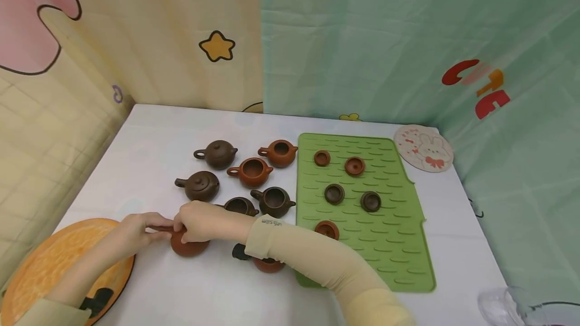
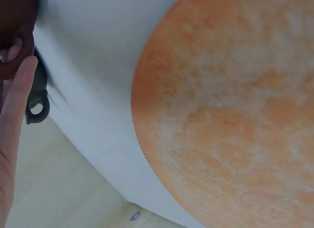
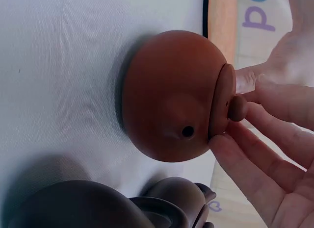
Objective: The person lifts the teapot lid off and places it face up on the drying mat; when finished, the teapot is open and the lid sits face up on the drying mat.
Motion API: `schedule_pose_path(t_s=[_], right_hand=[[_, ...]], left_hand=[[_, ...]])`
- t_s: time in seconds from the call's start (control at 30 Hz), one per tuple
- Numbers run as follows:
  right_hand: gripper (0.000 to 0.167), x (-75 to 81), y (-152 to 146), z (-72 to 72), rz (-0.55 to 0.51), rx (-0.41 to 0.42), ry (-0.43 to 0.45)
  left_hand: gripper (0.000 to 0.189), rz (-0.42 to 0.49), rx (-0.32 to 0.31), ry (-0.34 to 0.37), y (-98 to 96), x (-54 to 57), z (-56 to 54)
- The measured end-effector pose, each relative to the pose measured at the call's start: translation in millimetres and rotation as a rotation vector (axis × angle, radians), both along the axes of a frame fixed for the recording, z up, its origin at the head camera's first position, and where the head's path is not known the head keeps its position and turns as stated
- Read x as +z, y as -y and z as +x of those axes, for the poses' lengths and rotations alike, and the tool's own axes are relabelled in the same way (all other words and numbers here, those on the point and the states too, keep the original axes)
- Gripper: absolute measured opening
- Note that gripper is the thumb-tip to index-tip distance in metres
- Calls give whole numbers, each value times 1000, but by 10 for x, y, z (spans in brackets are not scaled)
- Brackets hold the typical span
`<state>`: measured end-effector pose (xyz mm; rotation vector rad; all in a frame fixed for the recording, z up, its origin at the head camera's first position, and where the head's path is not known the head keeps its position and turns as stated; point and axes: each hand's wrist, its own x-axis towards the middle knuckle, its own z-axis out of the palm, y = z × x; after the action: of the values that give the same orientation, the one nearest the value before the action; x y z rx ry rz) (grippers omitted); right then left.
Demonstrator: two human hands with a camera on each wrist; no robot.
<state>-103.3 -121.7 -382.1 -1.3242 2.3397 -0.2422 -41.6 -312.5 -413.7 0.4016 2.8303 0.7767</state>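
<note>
A reddish-brown clay teapot (image 1: 188, 248) stands on the white table at the near left. My left hand (image 1: 140, 230) grips its handle (image 2: 28, 49), which shows at the edge of the left wrist view. From the right, my right hand (image 1: 206, 221) reaches over the teapot's top. In the right wrist view its fingers pinch the round knob (image 3: 238, 108) of the teapot lid (image 3: 223, 100). The lid sits over the opening, and one fingertip touches its rim. The spout faces the right wrist camera.
Two dark lidded teapots (image 1: 202, 186) stand behind my hands. Several lidless teapots (image 1: 252, 173) stand in the middle, one partly under my right sleeve. A green mat (image 1: 389, 245) bears several small lids (image 1: 355, 166). An orange round mat (image 1: 68, 238) lies at left, a bunny coaster (image 1: 423, 148) at back right, and a clear glass (image 1: 498, 306) at front right.
</note>
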Motion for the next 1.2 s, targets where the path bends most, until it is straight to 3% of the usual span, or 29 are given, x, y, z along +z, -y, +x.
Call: schedule_pose_path(t_s=[0.27,0.47,0.63,0.83,0.97,1.2], right_hand=[[11,-32,97,96,23,-5,-150],[8,-48,92,111,-1,-36,-160],[5,-52,61,123,-18,-2,-197],[11,-76,49,126,3,12,-252],[8,-83,37,78,2,-30,-192],[10,-14,-147,-97,-110,-162,61]], left_hand=[[25,-9,8,-16,77,-48,50],[24,4,20,-20,86,-75,74],[24,27,7,-72,82,-109,71],[25,21,13,-58,65,-110,48],[26,36,7,-62,45,-112,29],[28,-4,0,-39,12,-78,-9]])
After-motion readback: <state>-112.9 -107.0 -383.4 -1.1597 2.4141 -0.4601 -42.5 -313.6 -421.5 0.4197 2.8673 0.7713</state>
